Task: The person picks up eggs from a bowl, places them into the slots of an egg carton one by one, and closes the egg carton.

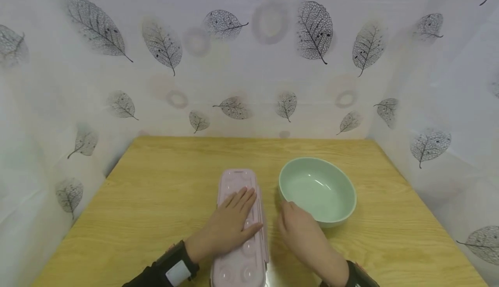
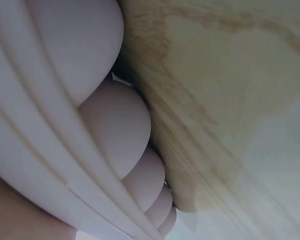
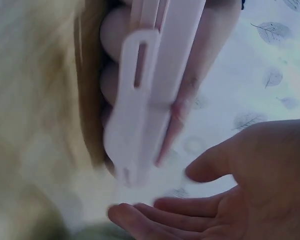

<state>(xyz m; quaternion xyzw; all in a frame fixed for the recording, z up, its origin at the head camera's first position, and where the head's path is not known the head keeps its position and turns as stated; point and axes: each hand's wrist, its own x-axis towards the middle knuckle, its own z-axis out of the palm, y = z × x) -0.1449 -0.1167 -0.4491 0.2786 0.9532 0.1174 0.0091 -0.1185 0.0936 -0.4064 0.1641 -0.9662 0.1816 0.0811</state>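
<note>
A long pink lidded egg box (image 1: 234, 265) with rounded bumps on its lid lies lengthwise on the table. My left hand (image 1: 228, 228) rests flat on that lid, fingers straight and thumb spread towards the right edge. In the left wrist view, a row of round cups (image 2: 120, 130) bulges below the box's rim. Along the side facing my right hand, a slotted latch flap (image 3: 115, 135) hangs down. My right hand (image 1: 304, 233) is between the box and the green bowl, holding nothing. Its fingers are loosely bent, with the thumb apart from them in the right wrist view.
The light green bowl (image 1: 345, 185) stands right of the box, and my right fingers overlap its near-left rim in the head view. The wood-patterned tabletop (image 1: 163, 191) extends to both sides. Leaf-printed white sheeting (image 1: 241, 70) encloses the back and sides.
</note>
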